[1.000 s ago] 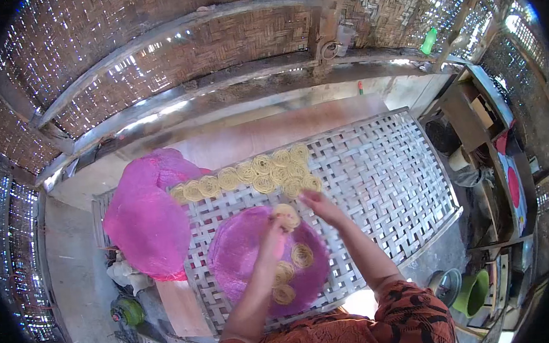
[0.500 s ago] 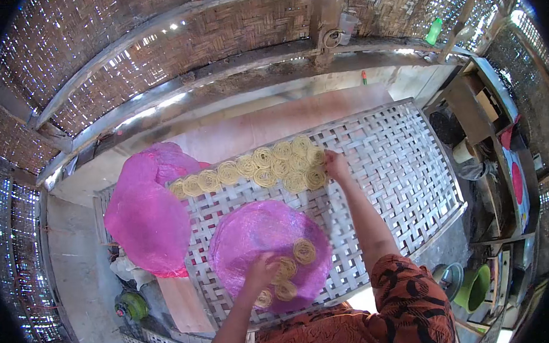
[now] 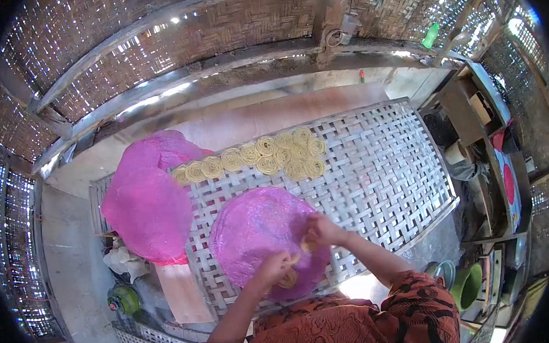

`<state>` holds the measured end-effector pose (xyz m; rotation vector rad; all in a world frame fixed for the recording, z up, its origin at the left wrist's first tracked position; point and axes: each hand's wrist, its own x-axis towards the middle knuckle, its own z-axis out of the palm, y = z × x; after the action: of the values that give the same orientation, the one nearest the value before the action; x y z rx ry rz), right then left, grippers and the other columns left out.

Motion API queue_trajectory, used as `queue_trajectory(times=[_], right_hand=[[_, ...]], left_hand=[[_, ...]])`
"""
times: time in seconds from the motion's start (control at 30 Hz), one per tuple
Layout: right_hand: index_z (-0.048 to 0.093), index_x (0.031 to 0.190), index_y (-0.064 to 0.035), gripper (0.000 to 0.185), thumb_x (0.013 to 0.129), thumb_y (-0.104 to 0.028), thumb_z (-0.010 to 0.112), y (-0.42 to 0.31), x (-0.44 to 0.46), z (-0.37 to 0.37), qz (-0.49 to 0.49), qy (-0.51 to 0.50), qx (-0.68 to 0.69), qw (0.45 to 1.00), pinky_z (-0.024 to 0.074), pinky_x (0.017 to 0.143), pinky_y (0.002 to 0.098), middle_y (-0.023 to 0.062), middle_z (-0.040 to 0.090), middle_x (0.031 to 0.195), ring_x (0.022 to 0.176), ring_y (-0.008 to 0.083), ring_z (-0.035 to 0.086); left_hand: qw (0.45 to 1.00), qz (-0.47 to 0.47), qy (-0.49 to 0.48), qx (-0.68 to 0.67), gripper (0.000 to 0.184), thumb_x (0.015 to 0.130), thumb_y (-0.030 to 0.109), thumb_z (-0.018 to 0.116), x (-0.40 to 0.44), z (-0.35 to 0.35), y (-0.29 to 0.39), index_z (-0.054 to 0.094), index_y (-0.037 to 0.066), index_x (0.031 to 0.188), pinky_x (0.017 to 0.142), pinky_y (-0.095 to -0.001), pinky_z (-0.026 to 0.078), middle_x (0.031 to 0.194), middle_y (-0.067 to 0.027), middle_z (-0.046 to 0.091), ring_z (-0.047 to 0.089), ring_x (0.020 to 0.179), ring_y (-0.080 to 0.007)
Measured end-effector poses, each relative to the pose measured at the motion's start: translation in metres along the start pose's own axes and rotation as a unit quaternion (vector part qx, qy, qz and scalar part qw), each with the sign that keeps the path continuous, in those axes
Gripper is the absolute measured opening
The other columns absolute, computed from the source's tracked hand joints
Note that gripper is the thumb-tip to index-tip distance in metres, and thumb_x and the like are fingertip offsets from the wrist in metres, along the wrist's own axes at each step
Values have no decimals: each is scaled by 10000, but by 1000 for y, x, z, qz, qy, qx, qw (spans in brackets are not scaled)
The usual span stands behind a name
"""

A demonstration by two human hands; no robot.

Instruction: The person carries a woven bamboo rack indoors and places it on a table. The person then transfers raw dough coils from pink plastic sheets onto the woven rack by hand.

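Your right hand (image 3: 324, 230) has come back from the end of the laid-out coils to the pink disc (image 3: 246, 226), while your left hand (image 3: 274, 269) has shifted a little to the right over that same disc. Nearest to you is your rust-and-black patterned shirt (image 3: 335, 334), its sleeves reaching down both upper arms. Your left hand, fingers bent, is at the near part of the disc, its fingertips close to the coils there; one yellow coil (image 3: 287, 279) lies just beside them on the pink surface. Your right hand is above the disc's right side, thumb and fingers curled down at another yellow coil (image 3: 306, 245). The fingers hide the contact, so you cannot tell whether either hand has a firm grip.

Low to the right stands a green bucket (image 3: 467, 287), and low to the left a green container (image 3: 127, 300). The disc rests on a pale woven rack (image 3: 381, 171), whose open lattice runs off to the right. Left of the disc sits a large pink bundle (image 3: 144, 204). Beyond the disc, a band of flat yellow coils (image 3: 266, 164) lies along the rack's far edge, packed close together and deepest at its right end. Behind the rack is a smooth brownish board (image 3: 271, 113), then a woven wall (image 3: 240, 26) with a bright green bottle (image 3: 430, 36) toward the right.
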<state>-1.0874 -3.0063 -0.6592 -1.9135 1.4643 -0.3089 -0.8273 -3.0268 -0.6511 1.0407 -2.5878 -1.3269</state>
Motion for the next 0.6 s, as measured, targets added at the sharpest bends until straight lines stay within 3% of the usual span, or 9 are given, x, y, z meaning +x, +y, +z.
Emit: queue_trajectory(times=[0.07,0.1,0.13,0.3,0.33,0.4,0.5,0.53,0.6], right_hand=[[627,896,-59,144,755,-82,618,17,-12,-8,81,103,244,961,456,837,347,92,635,957,947,206,576],[613,897,-45,116,782,-50,597,26,-16,-19,183,92,389,898,464,814,308,77,630,916,916,168,575],[587,897,-27,75,824,-21,568,35,-20,-32,132,151,444,873,463,791,272,42,606,865,847,115,558],[600,948,-18,135,892,-141,595,94,-2,-91,117,381,409,821,460,755,244,28,628,881,799,93,576],[600,948,-18,135,892,-141,595,108,10,-94,117,381,411,820,460,755,244,28,628,881,799,93,576],[618,1048,-16,203,908,-154,565,124,31,-100,106,471,404,777,483,750,254,53,652,901,818,117,606],[614,1088,-8,246,899,-156,562,132,52,-97,140,479,522,692,492,776,294,112,666,959,863,179,633],[614,1088,-8,246,899,-156,562,139,55,-94,139,479,524,690,492,776,294,112,666,959,863,179,633],[595,1120,-7,293,882,-176,568,164,63,-80,279,406,133,860,490,816,344,185,632,1079,947,261,630]], left_hand=[[957,-126,-115,-235,194,827,194,645,-13,-17,20,549,60,928,709,-333,461,866,-61,576,578,808,-173],[958,-123,-116,-233,194,827,194,645,-14,-13,11,549,60,928,709,-333,461,866,-61,576,578,808,-173],[948,-85,-58,-301,192,836,171,644,-18,-5,-7,533,59,945,711,-297,453,856,-35,564,553,810,-131],[894,-76,86,-433,172,864,88,614,-8,-23,-17,499,49,986,739,-254,457,846,-3,561,560,837,-96],[895,-77,85,-432,172,864,88,614,0,-27,-12,499,49,986,739,-254,457,846,-3,561,560,837,-96],[984,-11,125,-128,125,883,73,587,19,-40,0,493,48,962,724,-248,460,838,2,557,562,816,-88],[968,-21,138,-210,92,900,69,560,55,-42,1,503,43,967,715,-246,462,865,-7,575,560,791,-87],[941,-38,133,-310,90,904,74,559,67,-39,-4,508,42,972,735,-245,461,881,-10,579,560,810,-89],[928,-31,128,-347,95,908,84,559,91,-41,-11,511,42,979,749,-241,455,894,-12,578,554,829,-85]])
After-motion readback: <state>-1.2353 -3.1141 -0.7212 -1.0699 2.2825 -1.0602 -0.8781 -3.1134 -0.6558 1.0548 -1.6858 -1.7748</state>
